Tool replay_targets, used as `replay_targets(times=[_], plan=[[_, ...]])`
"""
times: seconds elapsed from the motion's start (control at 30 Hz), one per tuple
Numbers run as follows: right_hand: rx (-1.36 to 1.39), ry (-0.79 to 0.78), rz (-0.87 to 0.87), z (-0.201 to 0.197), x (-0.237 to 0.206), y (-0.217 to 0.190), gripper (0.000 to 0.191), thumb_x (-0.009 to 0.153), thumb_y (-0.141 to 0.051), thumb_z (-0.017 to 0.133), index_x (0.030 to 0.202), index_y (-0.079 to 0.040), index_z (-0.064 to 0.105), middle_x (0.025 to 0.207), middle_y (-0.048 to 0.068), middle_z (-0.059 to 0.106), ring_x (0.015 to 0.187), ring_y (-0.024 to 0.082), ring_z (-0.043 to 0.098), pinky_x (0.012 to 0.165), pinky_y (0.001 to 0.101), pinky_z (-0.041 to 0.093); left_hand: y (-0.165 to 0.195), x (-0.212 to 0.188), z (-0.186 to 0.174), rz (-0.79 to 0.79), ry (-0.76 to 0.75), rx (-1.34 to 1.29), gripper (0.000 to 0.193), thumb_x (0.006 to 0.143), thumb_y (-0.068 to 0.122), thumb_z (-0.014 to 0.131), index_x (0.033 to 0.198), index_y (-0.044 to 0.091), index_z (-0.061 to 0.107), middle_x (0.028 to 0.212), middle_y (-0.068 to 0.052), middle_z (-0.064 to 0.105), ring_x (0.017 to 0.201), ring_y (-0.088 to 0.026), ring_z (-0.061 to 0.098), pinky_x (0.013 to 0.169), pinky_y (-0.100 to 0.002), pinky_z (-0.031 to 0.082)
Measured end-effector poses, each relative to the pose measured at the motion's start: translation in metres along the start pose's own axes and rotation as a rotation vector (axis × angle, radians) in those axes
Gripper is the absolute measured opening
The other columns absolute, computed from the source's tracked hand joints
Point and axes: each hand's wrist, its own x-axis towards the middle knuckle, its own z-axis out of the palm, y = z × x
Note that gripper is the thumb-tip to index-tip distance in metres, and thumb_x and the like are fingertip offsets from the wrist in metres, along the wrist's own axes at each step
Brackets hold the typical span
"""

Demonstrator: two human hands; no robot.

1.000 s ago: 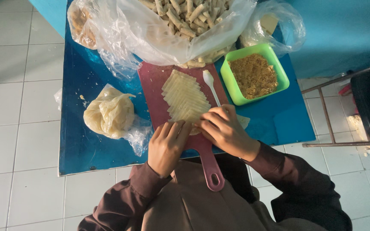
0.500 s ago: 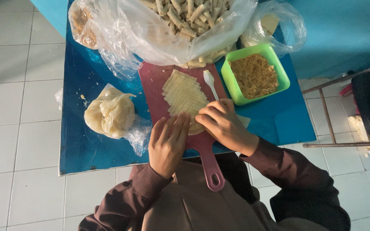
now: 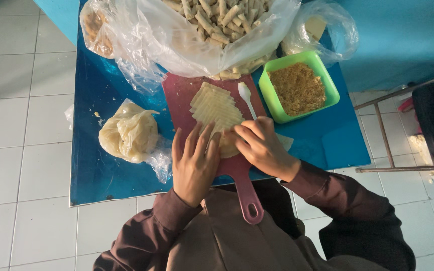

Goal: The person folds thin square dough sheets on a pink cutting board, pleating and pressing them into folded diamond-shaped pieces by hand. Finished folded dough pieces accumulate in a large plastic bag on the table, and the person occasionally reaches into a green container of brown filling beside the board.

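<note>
A low blue-topped table [image 3: 101,170] carries everything, and the biggest thing on it is the clear plastic bag [image 3: 212,35] at the far edge, heaped with a great many small finished pastry rolls, which suggests the rolling work is well along. Beside it sits a square green plastic bowl [image 3: 298,86] still nearly full of brown crumbly filling, and a knotted clear bag of pale dough [image 3: 129,131] lies to the left, so plenty seems left to do. In the middle lies the dark red cutting board with a pink handle [image 3: 179,108], bearing a fanned stack of thin pale wrapper sheets [image 3: 216,108] that is still thick (many sheets unrolled), with a small white plastic spoon [image 3: 247,98] lying just beside it. Both hands work at the near end of that stack. The left hand [image 3: 194,163] lies flat and spread, fingers apart and pressing down on the nearest wrapper and the board. The right hand [image 3: 261,145] is curled, fingers drawn together over the wrapper's edge as if folding or rolling it; whether a pinch of filling is under them cannot be told.
</note>
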Motion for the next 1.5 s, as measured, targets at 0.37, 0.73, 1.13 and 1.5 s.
replay_targets(times=[0.37,0.73,1.13,1.5], plan=[[-0.008,-0.013,0.022,-0.002,0.004,0.008,0.020,0.085,-0.013,0.070,0.104,-0.008,0.070,0.115,0.005,0.063,0.109,0.021,0.058,0.094,0.0488,0.041,0.005,0.004,-0.002,-0.045,0.026,0.018,0.052,0.091,0.019,0.071,0.142,0.010,0.060,0.148,-0.005,0.054,0.136,-0.025,0.051,0.119,-0.056,0.033],[0.539,0.103,0.377,-0.037,0.037,0.027,0.018,0.093,-0.008,0.075,0.110,-0.008,0.069,0.113,0.004,0.071,0.106,0.024,0.064,0.092,0.0352,0.051,0.012,0.009,-0.004,-0.163,0.005,-0.053,0.069,0.089,0.025,0.072,0.150,0.007,0.045,0.150,-0.008,0.051,0.138,-0.027,0.049,0.120,-0.056,0.029],[0.545,0.217,0.419,-0.095,0.072,0.109,0.026,0.104,-0.011,0.069,0.128,-0.006,0.060,0.123,0.003,0.068,0.106,0.015,0.070,0.091,0.0280,0.056,0.019,0.013,-0.011,-0.120,0.056,-0.002,0.028,0.094,0.019,0.069,0.119,0.008,0.061,0.129,-0.008,0.060,0.129,-0.026,0.055,0.112,-0.048,0.038],[0.035,-0.501,0.456,-0.063,-0.014,0.157,0.012,0.091,-0.021,0.072,0.097,-0.013,0.080,0.088,0.005,0.075,0.088,0.029,0.060,0.089,0.0405,0.049,0.016,0.006,0.000,-0.201,-0.003,0.014,0.020,0.094,0.022,0.070,0.108,0.009,0.063,0.104,-0.006,0.060,0.094,-0.027,0.059,0.080,-0.042,0.046]])
